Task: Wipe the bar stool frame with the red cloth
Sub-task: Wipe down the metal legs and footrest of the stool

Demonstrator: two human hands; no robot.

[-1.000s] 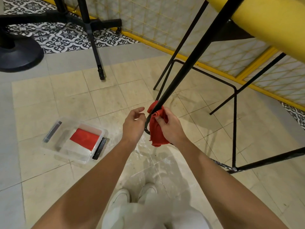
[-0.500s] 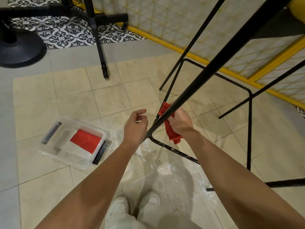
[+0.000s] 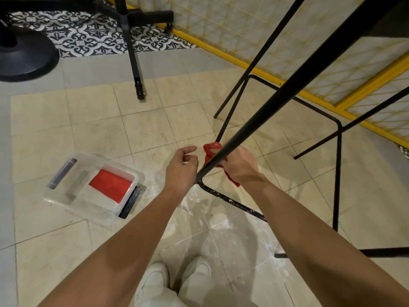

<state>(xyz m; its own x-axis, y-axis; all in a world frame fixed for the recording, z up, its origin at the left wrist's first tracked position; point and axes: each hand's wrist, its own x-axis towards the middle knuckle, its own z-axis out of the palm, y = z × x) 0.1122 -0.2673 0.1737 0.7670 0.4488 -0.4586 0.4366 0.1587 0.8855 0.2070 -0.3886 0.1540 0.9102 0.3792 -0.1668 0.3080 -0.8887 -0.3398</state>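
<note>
The right hand (image 3: pixel 240 166) is curled shut around the red cloth (image 3: pixel 213 151), pressing it against the near leg of the bar stool frame (image 3: pixel 276 100). The cloth bunches on the far side of that leg, and a loose tail hangs below the hand beside the wrist. The leg's long axis runs from just below and left of this hand, where it bends into the paint-flecked foot rail (image 3: pixel 232 201), up and away to the right, above the hand. So most of the leg's length lies above and beyond the grip, and a stroke up along that slant looks like the natural next pass.

The left hand (image 3: pixel 180 169) hangs half open just left of the leg, fingers loosely curled, holding nothing. It is close enough to steady the frame, but the right hand, already on the leg, is the 1 placed to wipe.
</note>
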